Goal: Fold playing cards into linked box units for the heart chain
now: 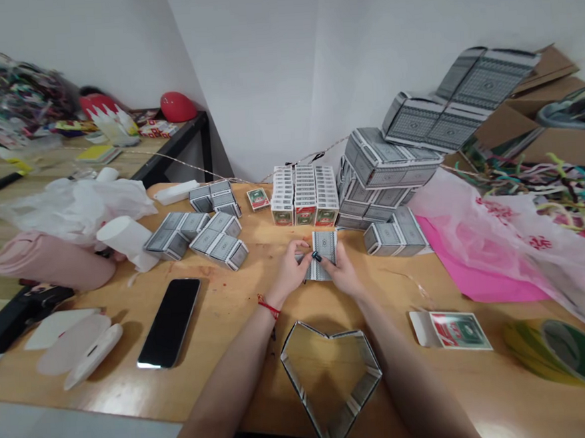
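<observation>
Both my hands meet over the middle of the wooden table (239, 316). My left hand (290, 268) and my right hand (342, 272) are closed together on a small stack of grey-backed playing cards (323, 251), fingers pinching its edges. Just behind the hands stand rows of upright card packs (304, 195). In front of my arms, at the table's near edge, lies a heart-shaped frame (332, 381) made of cards set on edge.
A black phone (170, 321) lies at the left, near white shapes (75, 344). Grey card boxes (193, 236) and bigger stacks (383, 166) sit behind. A flattened card pack (453, 330), tape roll (567, 353), pink plastic bags (514, 237) and a paper roll (126, 240) surround the area.
</observation>
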Demonstrator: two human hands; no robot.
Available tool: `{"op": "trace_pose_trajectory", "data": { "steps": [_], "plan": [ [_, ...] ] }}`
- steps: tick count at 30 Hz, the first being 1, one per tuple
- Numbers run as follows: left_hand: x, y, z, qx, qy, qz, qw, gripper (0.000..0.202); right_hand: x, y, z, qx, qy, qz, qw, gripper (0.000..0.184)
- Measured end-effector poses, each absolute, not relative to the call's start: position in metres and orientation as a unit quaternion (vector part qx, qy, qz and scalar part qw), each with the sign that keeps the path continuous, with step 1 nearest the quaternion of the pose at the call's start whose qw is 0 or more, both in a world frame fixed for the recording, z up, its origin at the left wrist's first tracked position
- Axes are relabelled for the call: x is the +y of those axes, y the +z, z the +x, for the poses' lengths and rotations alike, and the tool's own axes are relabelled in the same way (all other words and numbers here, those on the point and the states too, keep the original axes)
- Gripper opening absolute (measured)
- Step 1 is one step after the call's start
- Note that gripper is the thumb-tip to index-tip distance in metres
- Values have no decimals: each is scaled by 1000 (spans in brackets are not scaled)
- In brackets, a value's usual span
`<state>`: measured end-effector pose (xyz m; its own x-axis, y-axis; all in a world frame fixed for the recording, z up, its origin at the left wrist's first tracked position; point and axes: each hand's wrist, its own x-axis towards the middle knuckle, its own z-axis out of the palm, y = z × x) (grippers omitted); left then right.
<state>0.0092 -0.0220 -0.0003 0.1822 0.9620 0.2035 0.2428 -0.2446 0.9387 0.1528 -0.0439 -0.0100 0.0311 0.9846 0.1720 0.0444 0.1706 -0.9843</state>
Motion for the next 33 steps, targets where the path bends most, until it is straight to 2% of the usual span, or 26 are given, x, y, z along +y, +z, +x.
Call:
{"op": "trace_pose_trajectory", "data": {
  "steps": [5,14,18,22,24,26,29,31,33],
  "plan": [
    [-22,-5,10,449,464,648,404,26,-43,-12,155,-530,451,-474,540,42],
    [-30,7,10,485,484,649,331,19,-43,-9,155,-493,496,-461,546,36],
    [-36,10,11,506,501,626,317,31,-42,-8,153,-465,521,-454,553,37],
    [-33,6,3,477,530,604,356,52,-38,-11,155,-429,512,-472,575,38],
    [-32,9,-5,467,551,593,355,49,-36,-13,157,-419,492,-483,591,38],
    [-34,21,-15,457,552,600,355,37,-35,-13,159,-415,478,-490,599,39],
    [-45,55,-25,376,415,702,440,19,-34,-14,161,-420,464,-500,598,39],
    [-58,78,-25,299,291,768,486,21,-34,-15,162,-426,457,-506,595,38],
    [-71,94,-23,244,197,818,483,29,-33,-17,162,-425,458,-506,595,37]
  ]
}}
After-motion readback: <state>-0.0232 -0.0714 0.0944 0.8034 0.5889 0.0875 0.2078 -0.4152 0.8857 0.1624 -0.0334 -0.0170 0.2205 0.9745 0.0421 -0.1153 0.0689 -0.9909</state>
